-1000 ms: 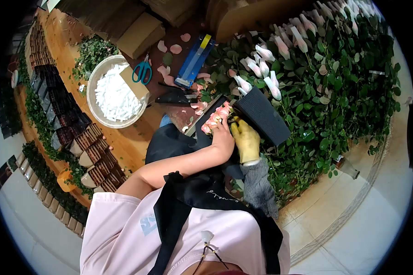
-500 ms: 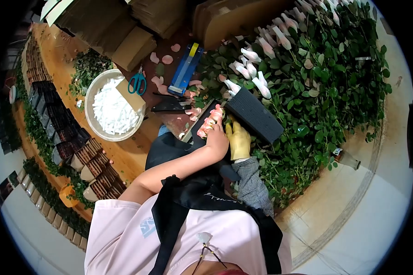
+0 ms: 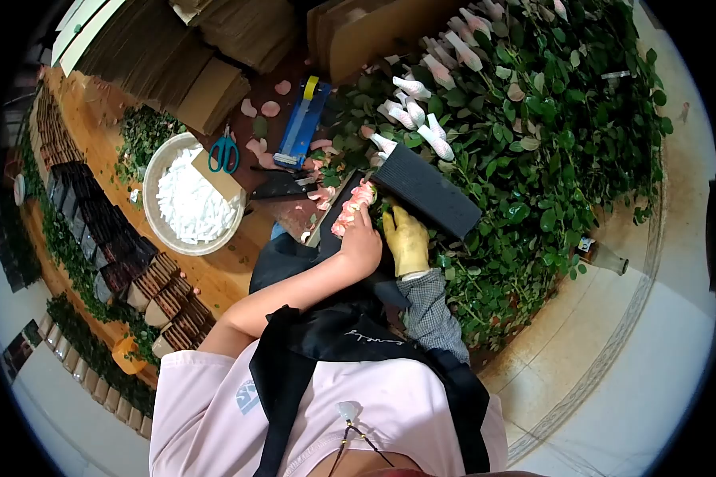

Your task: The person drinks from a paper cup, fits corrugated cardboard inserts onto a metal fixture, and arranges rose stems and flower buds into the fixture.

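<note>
My bare left hand (image 3: 360, 245) has its fingers bent against a row of pink roses (image 3: 352, 211), which lie in a dark holder with a pale edge. Close beside it on the right, my right hand (image 3: 407, 238), in a yellow glove, is curled with its fingertips partly hidden by leaves and the dark holder; what it grips is too small to make out. A dark ridged sheet (image 3: 429, 191) slants just above the glove. White-sleeved rose buds (image 3: 412, 111) poke out beyond the sheet's upper end.
Leafy stems (image 3: 533, 183) fill the right side. A tub of white pieces (image 3: 191, 199) stands left, with teal scissors (image 3: 224, 154) near its rim. A blue tape dispenser (image 3: 303, 123) lies behind the roses. Cardboard stacks (image 3: 207, 95) are at the back; a glass bottle (image 3: 605, 257) lies right.
The whole view has shifted, so the objects on the table sit further left. Both hands stay by the roses and the holder, with only small shifts of the fingers.
</note>
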A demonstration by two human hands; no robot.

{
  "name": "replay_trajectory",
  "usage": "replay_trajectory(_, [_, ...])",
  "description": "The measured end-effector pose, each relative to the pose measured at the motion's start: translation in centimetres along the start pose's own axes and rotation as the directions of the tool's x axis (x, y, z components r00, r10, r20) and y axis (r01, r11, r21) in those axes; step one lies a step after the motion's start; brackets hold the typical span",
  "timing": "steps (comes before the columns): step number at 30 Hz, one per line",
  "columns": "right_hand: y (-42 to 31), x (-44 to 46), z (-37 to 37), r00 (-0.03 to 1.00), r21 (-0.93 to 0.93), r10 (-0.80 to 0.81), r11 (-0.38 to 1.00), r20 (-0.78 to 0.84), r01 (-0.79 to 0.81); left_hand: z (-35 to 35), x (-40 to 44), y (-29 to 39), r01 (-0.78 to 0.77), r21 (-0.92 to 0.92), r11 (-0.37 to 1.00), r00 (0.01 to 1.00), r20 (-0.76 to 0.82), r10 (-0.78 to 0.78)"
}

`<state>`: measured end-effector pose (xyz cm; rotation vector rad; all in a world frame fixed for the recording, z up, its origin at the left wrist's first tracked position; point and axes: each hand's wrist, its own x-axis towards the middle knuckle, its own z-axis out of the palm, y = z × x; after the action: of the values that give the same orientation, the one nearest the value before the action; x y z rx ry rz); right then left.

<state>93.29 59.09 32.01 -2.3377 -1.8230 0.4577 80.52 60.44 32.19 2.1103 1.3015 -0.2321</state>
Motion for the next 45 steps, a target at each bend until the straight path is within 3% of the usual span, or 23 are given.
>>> replay_trajectory(3, [-2.3,-0.2,-4.9,0.994,0.09,-0.105,0.991,0.033,0.102,0.6,1.2,-0.9,-0.141,0.247,0.959,0.973,0.212,0.088])
replay_trajectory(5, [-3.5,0.2,-8.2,0.97,0.377,-0.242,0.899,0.007,0.221,1.9,1.8,-1.6,-0.13,0.286,0.949,0.969,0.238,0.061])
replay_trajectory(7, [-5.8,0.9,-11.6,0.935,0.49,-0.28,0.797,-0.217,0.352,0.1,1.3,-1.5,-0.132,0.242,0.961,0.957,0.284,0.06])
replay_trajectory(9, [-7.2,2.0,-13.2,0.847,0.053,-0.352,0.913,-0.399,0.404,-1.5,1.1,-1.0,-0.215,0.31,0.926,0.929,0.358,0.095])
replay_trajectory(11, [-5.3,3.1,-9.7,0.905,-0.013,-0.356,0.932,-0.232,0.363,-0.1,1.8,-1.3,-0.229,0.344,0.911,0.928,0.359,0.097])
replay_trajectory(12, [-6.1,3.7,-10.0,0.99,-0.03,-0.135,0.99,0.05,0.137,-0.6,1.7,-1.2,-0.249,0.355,0.901,0.918,0.384,0.102])
replay_trajectory(13, [-5.8,4.0,-10.0,0.988,-0.053,-0.137,0.988,0.077,0.142,-1.1,1.8,-1.0,-0.264,0.343,0.901,0.913,0.39,0.119])
replay_trajectory(15, [-6.9,6.4,-11.5,0.955,0.127,-0.296,0.947,-0.021,0.296,-1.1,1.8,-1.1,-0.294,0.32,0.901,0.904,0.399,0.153])
replay_trajectory(19, [-15.4,15.2,-19.8,0.673,-0.172,-0.564,0.812,-0.477,0.558,-1.7,1.7,-0.9,-0.315,0.303,0.899,0.887,0.431,0.166])
replay_trajectory(23, [-24.6,24.4,-27.3,0.493,-0.507,-0.641,0.767,-0.588,0.394,-3.5,1.4,-0.3,-0.244,0.299,0.923,0.888,0.451,0.089])
replay_trajectory(25, [-25.8,29.7,-27.4,0.494,-0.62,-0.647,0.745,-0.581,0.246,-3.7,1.5,-0.7,-0.29,0.245,0.925,0.867,0.476,0.146])
replay_trajectory(27, [-26.6,29.2,-28.3,0.884,-0.586,-0.391,0.79,-0.255,0.18,-2.8,1.6,-0.9,-0.312,0.261,0.913,0.873,0.458,0.167])
replay_trajectory(30, [-21.6,25.8,-28.3,0.648,-0.56,-0.618,0.756,-0.444,0.337,-3.5,1.7,-1.1,-0.295,0.262,0.919,0.893,0.417,0.168])
replay_trajectory(31, [-19.3,22.6,-28.7,0.567,-0.478,-0.627,0.777,-0.534,0.409,-3.4,1.6,-1.7,-0.274,0.165,0.948,0.917,0.343,0.205])
replay_trajectory(33, [-15.3,14.6,-30.6,0.451,-0.382,-0.626,0.763,-0.636,0.521,-1.0,2.1,-3.5,-0.284,0.256,0.924,0.958,0.04,0.283])
replay_trajectory(35, [-12.1,5.7,-32.6,0.594,-0.311,-0.557,0.826,-0.581,0.47,-8.7,-0.6,-4.9,-0.382,0.103,0.918,0.922,0.103,0.372])
replay_trajectory(36, [-10.3,1.7,-33.3,0.663,-0.278,-0.567,0.821,-0.488,0.498,-9.4,-0.4,-7.1,-0.332,-0.308,0.892,0.912,0.135,0.386])
replay_trajectory(37, [-8.7,-1.4,-33.6,0.716,-0.19,-0.575,0.814,-0.394,0.549,-9.9,-0.3,-9.3,-0.203,-0.66,0.723,0.902,0.162,0.401])
replay_trajectory(38, [-7.4,-3.7,-33.0,0.766,0.019,-0.571,0.798,-0.294,0.602,-11.4,-0.7,-10.7,-0.157,-0.809,0.567,0.872,0.156,0.464])
replay_trajectory(39, [-6.3,-5.6,-31.0,0.815,0.045,-0.544,0.826,-0.203,0.562,-12.5,-1.3,-11.6,-0.085,-0.917,0.389,0.843,0.142,0.519])
replay_trajectory(41, [-4.5,-8.3,-24.4,0.889,0.029,-0.439,0.894,-0.133,0.446,-11.9,-0.7,-12.2,0.398,-0.904,0.154,0.798,0.424,0.429])
replay_trajectory(43, [-0.1,-8.9,-14.6,0.949,0.006,-0.314,0.949,0.016,0.314,-12.4,-0.5,-11.1,0.416,-0.855,0.311,0.756,0.515,0.404])
replay_trajectory(45, [1.3,-8.6,-10.0,0.96,-0.057,-0.258,0.963,0.109,0.265,-11.8,-0.5,-9.4,0.209,-0.763,0.611,0.845,0.455,0.279])
